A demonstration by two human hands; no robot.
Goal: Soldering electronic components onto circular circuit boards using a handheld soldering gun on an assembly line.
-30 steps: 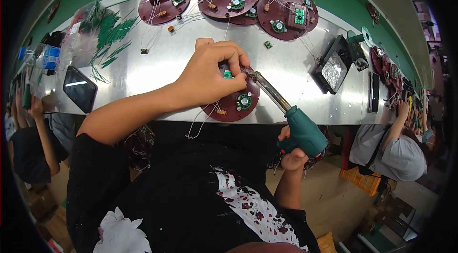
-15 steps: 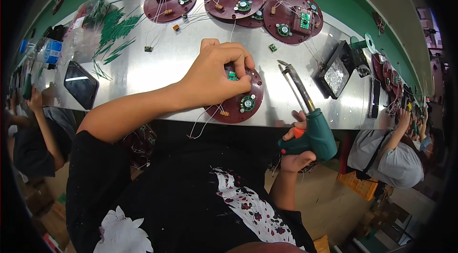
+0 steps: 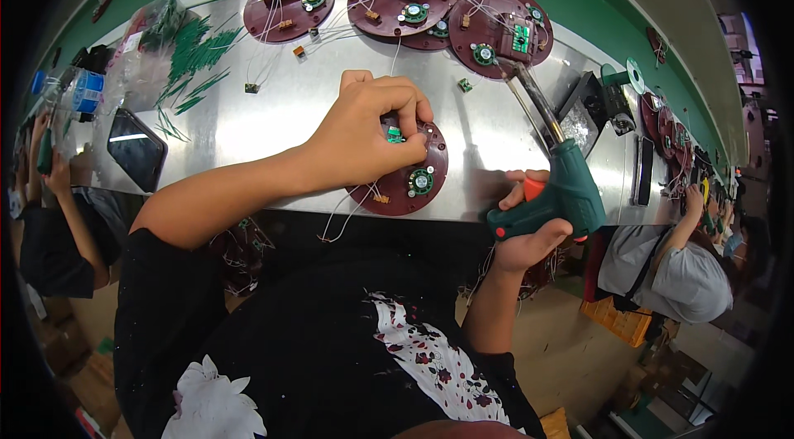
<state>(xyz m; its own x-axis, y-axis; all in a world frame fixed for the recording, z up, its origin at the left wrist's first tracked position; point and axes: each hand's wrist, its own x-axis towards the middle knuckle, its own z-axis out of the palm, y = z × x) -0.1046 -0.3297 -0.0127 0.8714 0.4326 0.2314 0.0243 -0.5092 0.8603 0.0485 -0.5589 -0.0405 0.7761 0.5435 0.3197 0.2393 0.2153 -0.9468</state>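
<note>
My left hand (image 3: 370, 120) is closed in a pinch over a round maroon plastic plate (image 3: 437, 149) near the bench's front edge. Whatever lies between its fingertips is hidden. Beneath the hand, part of a green circuit board (image 3: 395, 134) shows. A small round speaker (image 3: 421, 182) and a tan connector with white wires (image 3: 381, 197) sit on the same plate. To the right, my right hand (image 3: 529, 249) grips a green soldering gun (image 3: 569, 182) with a red trigger. Its metal tip points up and away, near another maroon plate (image 3: 538, 9) at the back, apart from the plate under my left hand.
More maroon plates (image 3: 273, 21) with boards and wires line the back. Green wires (image 3: 198, 50), a plastic bag (image 3: 142, 67) and a phone (image 3: 136, 149) lie left. Right are a black tray (image 3: 581, 124) and a solder spool (image 3: 633, 75). Co-workers sit at both sides.
The soldering gun has risen with my right hand and shifted right, its tip now higher and farther back. My left hand keeps its pinch over the plate; the view has shifted slightly.
</note>
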